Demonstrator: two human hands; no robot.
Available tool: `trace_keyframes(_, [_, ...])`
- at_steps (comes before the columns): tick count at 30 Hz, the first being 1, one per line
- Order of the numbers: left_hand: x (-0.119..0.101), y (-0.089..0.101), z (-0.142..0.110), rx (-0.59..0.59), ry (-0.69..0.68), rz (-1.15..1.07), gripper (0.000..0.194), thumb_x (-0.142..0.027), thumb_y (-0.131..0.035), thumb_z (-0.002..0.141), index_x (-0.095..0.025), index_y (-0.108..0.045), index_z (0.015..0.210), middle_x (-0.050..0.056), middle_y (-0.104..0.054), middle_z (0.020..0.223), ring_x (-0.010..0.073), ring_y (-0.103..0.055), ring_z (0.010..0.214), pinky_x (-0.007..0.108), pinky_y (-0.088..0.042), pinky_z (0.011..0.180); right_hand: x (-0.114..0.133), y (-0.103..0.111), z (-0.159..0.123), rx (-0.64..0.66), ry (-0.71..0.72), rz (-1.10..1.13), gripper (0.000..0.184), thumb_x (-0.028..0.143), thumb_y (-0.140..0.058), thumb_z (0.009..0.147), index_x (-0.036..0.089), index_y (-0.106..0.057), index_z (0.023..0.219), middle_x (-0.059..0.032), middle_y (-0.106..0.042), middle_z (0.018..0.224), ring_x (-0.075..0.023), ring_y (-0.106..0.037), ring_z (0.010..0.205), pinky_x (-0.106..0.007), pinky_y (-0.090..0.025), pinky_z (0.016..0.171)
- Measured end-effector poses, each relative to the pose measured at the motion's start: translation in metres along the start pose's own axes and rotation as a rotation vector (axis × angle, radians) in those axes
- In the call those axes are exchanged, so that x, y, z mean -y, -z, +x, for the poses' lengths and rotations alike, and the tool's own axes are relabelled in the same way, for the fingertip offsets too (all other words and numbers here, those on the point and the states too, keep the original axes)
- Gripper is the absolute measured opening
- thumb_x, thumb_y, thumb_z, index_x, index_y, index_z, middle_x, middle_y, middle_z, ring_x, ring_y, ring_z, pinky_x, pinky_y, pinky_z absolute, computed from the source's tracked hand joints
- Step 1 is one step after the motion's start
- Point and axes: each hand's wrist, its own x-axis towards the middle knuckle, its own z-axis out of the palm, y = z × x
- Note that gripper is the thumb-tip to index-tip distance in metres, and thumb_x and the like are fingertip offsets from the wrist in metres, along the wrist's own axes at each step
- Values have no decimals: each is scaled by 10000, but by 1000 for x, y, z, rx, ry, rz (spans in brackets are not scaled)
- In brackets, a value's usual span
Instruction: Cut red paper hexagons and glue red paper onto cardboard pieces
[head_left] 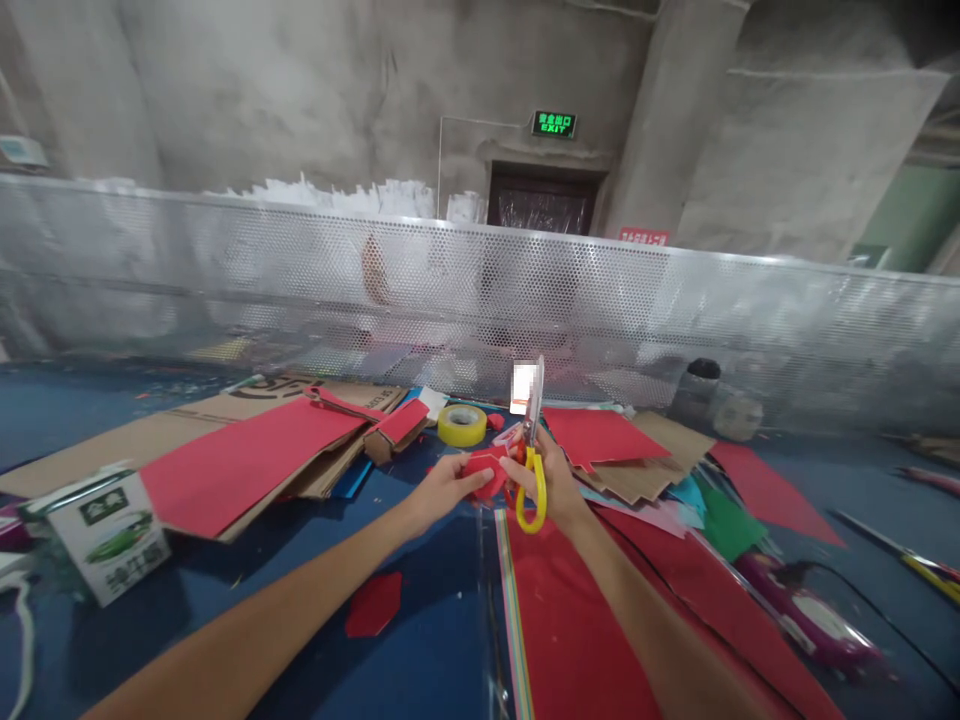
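Observation:
My left hand (444, 490) pinches a small cut piece of red paper (487, 463) between thumb and fingers. My right hand (559, 478) has a pair of scissors (539, 470) hanging on it, with yellow and red handles and the blades pointing up, away from the paper. The right thumb and fingers also meet the paper's right edge. Below and to the left, another small red paper piece (374, 605) lies flat on the blue table. A stack of red paper sheets (574, 620) lies below my right hand.
Yellow tape (462, 425) lies beyond my hands. Cardboard (247, 408) and a red sheet (259, 460) cover the left side, near a milk carton (112, 535). At right are a purple corded tool (814, 612) and more scissors (892, 548). A perforated metal screen (300, 270) borders the back.

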Motion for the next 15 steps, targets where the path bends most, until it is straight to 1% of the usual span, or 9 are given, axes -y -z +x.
trace_keyframes(2, [1,-2,0,5,-6,-9,541,-646,-789,763,-122,-723,883,49,-694,776,136,-585,630,278,-498,630,-3,0,1,-8,-8,-7,439,373,-841,777,250,-484,1000,85,-558,776,-80,-584,514,-235,-526,526])
trace_keyframes(4, [3,0,1,-12,-24,11,527,-646,-775,778,-126,-726,850,41,-691,734,131,-580,595,273,-484,606,-6,1,2,-1,-38,-43,473,387,-861,752,249,-483,1000,87,-563,763,-79,-568,486,-225,-508,487])
trace_keyframes(6, [4,8,4,-60,-34,36,499,-629,-756,804,-132,-720,838,28,-678,682,129,-572,567,265,-457,582,-7,2,4,13,-73,-87,483,425,-862,748,248,-491,1003,95,-544,719,-73,-529,447,-207,-465,443])
trace_keyframes(8, [4,19,7,-138,-48,65,470,-604,-754,809,-138,-698,787,12,-642,615,126,-547,543,258,-418,558,-4,6,4,53,-112,-133,471,471,-838,774,246,-509,1025,104,-509,667,-63,-474,417,-189,-408,419])
trace_keyframes(10, [2,30,10,-226,-58,85,447,-575,-775,782,-143,-672,730,4,-614,587,120,-514,530,257,-384,546,2,13,2,99,-153,-166,471,519,-808,801,238,-529,1056,101,-492,660,-48,-415,418,-180,-367,421])
trace_keyframes(12, [-2,40,12,-286,-57,91,420,-544,-789,758,-139,-678,733,5,-617,605,118,-507,545,257,-372,554,9,26,-1,152,-207,-205,495,572,-778,820,228,-544,1089,81,-508,711,-40,-381,448,-179,-340,430])
trace_keyframes(14, [-5,46,12,-316,-54,88,415,-541,-773,763,-136,-686,753,2,-616,617,117,-507,555,253,-364,559,13,41,-5,219,-263,-262,531,634,-728,843,235,-550,1145,62,-510,761,-52,-391,487,-185,-330,438])
trace_keyframes(15, [-6,48,12,-326,-51,84,420,-549,-760,769,-137,-681,752,0,-617,623,114,-504,551,251,-359,556,14,48,-8,247,-276,-291,532,662,-683,869,242,-557,1169,53,-510,766,-70,-417,519,-192,-345,450])
